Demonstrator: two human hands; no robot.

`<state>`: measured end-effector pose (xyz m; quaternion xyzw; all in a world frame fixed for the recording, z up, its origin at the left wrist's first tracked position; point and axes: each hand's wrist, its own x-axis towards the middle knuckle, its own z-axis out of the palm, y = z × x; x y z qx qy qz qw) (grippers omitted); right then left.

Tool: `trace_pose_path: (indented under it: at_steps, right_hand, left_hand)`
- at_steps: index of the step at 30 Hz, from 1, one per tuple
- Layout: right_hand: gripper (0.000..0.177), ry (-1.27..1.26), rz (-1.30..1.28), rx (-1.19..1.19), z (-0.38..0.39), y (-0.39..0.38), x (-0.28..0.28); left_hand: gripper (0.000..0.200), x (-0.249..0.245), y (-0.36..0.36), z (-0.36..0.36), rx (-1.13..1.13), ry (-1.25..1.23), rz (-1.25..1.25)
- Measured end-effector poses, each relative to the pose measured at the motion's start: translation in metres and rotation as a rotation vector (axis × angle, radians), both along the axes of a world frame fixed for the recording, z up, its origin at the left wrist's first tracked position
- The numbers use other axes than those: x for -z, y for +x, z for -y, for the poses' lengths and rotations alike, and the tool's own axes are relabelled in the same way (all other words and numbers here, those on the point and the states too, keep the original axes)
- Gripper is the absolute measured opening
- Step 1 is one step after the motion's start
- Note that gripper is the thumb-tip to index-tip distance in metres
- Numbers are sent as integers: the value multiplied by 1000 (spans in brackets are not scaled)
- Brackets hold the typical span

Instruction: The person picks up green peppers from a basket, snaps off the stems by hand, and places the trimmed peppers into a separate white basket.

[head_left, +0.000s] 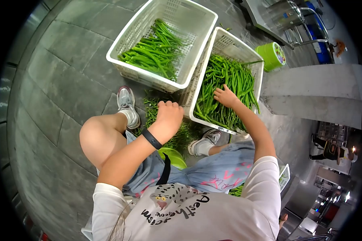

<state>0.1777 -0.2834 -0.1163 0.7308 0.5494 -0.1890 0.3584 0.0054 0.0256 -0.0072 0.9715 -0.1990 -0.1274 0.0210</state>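
My left hand (169,117), with a black band on its wrist, is closed in front of the crates, above a pile of green trimmings (152,110) on the floor. What its fingers hold, if anything, is hidden. My right hand (226,97) reaches over long green peppers (225,74) in the right white crate (259,76). Its fingers are apart, and the tips touch or hover just above the peppers. More long green peppers (150,56) lie in the left white crate (195,64), which has bare bottom showing on its right side.
A bright green tub (270,56) stands beyond the right crate, near a grey pillar (313,94). A green basin (173,156) sits between my legs. A metal trolley (265,20) is at the upper right. Another person (331,152) is far off on the right.
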Motion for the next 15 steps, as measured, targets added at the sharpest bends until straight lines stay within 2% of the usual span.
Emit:
trace_pose_path:
  at_steps: [1,4,9,12,15]
  right_hand:
    - [36,-103,-7,53,-1,-2,2]
    - [35,-180,0,55,-8,-6,-10]
    - [26,-48,19,-3,-2,4,-36]
    - [30,171,-46,54,13,16,-60]
    - [41,263,-104,92,27,14,-86]
  left_hand:
    - [36,1,1,-1,-1,1,-6]
    - [34,3,2,-3,-18,10,-2]
    - [32,-5,-5,-7,-22,7,34]
    - [32,-7,-9,-3,-2,-15,50]
    - [28,-5,-10,0,12,-47,43]
